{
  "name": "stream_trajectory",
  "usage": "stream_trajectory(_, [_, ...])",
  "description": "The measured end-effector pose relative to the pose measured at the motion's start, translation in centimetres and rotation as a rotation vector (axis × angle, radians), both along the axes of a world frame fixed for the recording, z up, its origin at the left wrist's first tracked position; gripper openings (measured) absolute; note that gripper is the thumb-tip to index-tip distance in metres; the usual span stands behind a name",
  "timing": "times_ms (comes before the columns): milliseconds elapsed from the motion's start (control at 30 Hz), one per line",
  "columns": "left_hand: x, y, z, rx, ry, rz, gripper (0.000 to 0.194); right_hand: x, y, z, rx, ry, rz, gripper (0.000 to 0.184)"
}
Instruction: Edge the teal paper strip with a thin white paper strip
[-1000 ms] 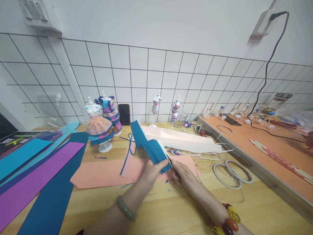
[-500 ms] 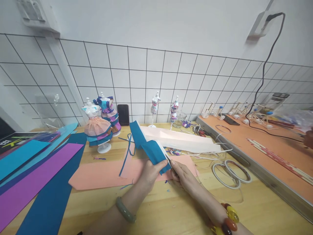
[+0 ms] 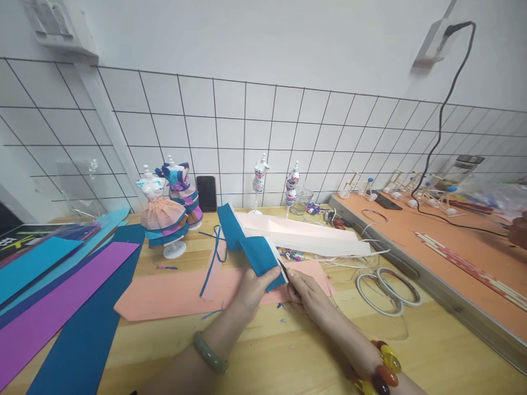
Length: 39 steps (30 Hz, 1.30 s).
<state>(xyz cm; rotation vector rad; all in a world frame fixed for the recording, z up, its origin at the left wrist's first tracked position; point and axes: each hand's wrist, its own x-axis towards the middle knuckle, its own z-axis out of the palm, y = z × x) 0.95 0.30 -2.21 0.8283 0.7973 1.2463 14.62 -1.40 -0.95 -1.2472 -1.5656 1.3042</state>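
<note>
In the head view, my left hand [image 3: 252, 291] pinches a folded strip of teal crepe paper [image 3: 260, 255] with a white edge, thumb on top. My right hand [image 3: 307, 291] is closed around scissors [image 3: 284, 267], whose thin dark blades lie along the strip's white edge; the handles are hidden in the fingers. The strip's far end rests over a pale pink sheet [image 3: 304, 233]. Beneath my hands lies a peach paper strip [image 3: 173, 293]. A narrow teal ribbon [image 3: 211, 269] curls to the left.
Two dressed mini mannequins [image 3: 162, 206] stand at left, near a phone [image 3: 206, 193]. Two smaller mannequins [image 3: 259, 178] and a glass cup [image 3: 302, 202] stand at the back. Coloured paper sheets [image 3: 82, 307] cover the left side. White rings [image 3: 387, 293] lie at right, beside a raised orange surface [image 3: 453, 247].
The near part of the teal strip has tilted slightly in my left hand, and its white edge shows more. Both hands stay almost in place.
</note>
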Motion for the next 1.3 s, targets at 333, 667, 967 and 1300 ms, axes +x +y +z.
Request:
stream_trajectory(333, [-0.46, 0.46, 0.47, -0.035, -0.060, 0.123, 0.029, -0.26, -0.19, 0.29, -0.011, 0.012, 0.022, 0.049])
stream_trajectory(667, [-0.12, 0.19, 0.27, -0.011, -0.005, 0.071, 0.024, -0.33, -0.23, -0.20, -0.054, 0.110, 0.052, 0.046])
stream_trajectory(967, [0.17, 0.02, 0.29, -0.033, 0.013, 0.060, 0.028, -0.48, -0.26, -0.12, -0.100, 0.178, 0.069, 0.045])
stream_trajectory(1300, [0.18, 0.35, -0.24, -0.042, 0.033, 0.066, 0.030, -0.51, -0.32, 0.10, -0.117, 0.174, 0.035, 0.045])
